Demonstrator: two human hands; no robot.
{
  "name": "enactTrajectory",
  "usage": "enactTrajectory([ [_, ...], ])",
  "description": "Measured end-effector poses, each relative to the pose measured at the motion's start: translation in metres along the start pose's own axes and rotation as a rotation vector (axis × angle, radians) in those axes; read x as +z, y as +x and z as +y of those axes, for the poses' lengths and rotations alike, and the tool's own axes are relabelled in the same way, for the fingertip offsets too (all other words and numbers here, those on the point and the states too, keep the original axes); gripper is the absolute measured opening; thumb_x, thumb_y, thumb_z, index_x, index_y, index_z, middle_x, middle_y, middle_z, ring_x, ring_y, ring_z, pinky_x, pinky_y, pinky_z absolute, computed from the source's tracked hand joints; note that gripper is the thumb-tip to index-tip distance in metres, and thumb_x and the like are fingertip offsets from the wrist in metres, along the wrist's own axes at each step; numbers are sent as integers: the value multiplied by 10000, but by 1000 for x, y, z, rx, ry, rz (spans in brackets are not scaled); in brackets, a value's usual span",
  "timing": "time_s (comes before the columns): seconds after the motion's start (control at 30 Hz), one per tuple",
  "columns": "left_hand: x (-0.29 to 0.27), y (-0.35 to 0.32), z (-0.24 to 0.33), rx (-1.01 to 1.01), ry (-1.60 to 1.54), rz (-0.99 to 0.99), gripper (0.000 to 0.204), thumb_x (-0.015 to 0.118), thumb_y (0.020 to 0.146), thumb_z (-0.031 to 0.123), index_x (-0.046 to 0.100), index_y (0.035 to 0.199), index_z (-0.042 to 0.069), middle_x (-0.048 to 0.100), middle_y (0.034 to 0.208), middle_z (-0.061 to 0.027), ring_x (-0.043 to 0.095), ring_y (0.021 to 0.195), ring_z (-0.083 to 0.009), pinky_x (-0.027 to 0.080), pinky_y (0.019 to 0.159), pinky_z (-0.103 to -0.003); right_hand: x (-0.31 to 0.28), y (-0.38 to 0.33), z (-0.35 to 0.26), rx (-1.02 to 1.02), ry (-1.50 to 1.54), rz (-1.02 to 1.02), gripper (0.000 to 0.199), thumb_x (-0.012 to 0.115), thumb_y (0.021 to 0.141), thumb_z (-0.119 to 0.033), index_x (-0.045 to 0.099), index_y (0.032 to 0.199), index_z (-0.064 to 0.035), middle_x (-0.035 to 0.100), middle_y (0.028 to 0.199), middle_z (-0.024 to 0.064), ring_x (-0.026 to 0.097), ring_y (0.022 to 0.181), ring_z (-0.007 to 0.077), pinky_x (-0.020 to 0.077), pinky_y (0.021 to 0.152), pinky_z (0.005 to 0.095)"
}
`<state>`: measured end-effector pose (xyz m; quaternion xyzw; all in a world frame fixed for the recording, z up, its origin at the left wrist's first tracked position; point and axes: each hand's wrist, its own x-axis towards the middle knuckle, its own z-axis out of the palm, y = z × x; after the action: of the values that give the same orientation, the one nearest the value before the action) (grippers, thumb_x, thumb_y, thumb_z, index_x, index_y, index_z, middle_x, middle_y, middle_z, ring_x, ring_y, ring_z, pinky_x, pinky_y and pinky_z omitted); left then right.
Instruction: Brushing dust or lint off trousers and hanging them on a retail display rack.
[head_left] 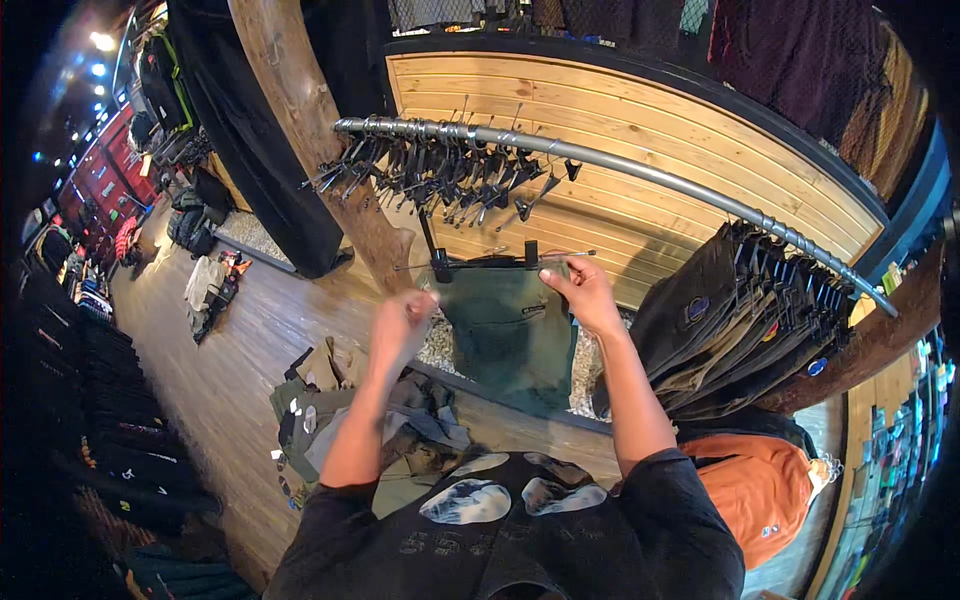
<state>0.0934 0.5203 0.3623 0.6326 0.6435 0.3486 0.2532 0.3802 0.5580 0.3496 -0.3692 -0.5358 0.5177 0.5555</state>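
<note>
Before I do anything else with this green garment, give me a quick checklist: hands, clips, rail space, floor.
1. Right hand on the green garment: ok, it pinches the upper right corner.
2. Left hand on the garment: cannot tell, it is blurred beside the upper left corner.
3. Clips placed along the top edge: ok, one near the left corner, one nearer the right.
4. Clips gripping firmly: cannot tell.
5. Space on the rail: ok, a bare stretch shows between the bunched hangers and hanging clothes.
6. Floor free of clothes: not ok, a pile lies by the left forearm.
</note>
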Motion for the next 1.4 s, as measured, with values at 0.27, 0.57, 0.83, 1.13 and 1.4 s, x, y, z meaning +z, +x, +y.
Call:
enactTrajectory([
  [0.27,26,72,48,992,16,25,228,619,950,237,660,1008,20,662,901,-161,648,879,-307,504,817,-393,18,5,5,-50,-51,-99,281,738,852,-62,666,1119,-12,612,847,-67,498,722,8,416,649,182],
  [0.57,41,96,66,474,-442,-617,274,662,936,187,650,1161,32,605,814,21,516,770,-39,436,673,-215,7,6,24,-89,-69,-32,319,699,866,6,592,1166,-6,649,929,-9,573,842,49,471,754,207],
  [0.83,40,91,68,509,-406,-582,427,633,928,64,554,1346,20,585,929,56,535,887,-27,441,828,-181,6,-2,5,-5,-145,0,272,731,859,-53,634,1108,-2,610,774,-50,536,697,42,459,674,207],
  [1.13,28,93,77,409,-423,-590,474,698,860,25,554,1305,-55,629,946,25,554,833,-14,469,746,-176,0,2,4,-184,-454,26,244,765,838,-151,671,1022,-22,361,630,-86,297,578,51,281,522,230],
  [1.4,20,96,75,439,-309,-716,352,678,879,23,605,1217,-45,674,892,1,596,800,-24,497,695,-195,2,1,-4,-145,-544,1,216,788,813,-121,685,991,-58,386,589,-86,347,470,33,282,440,242],
])
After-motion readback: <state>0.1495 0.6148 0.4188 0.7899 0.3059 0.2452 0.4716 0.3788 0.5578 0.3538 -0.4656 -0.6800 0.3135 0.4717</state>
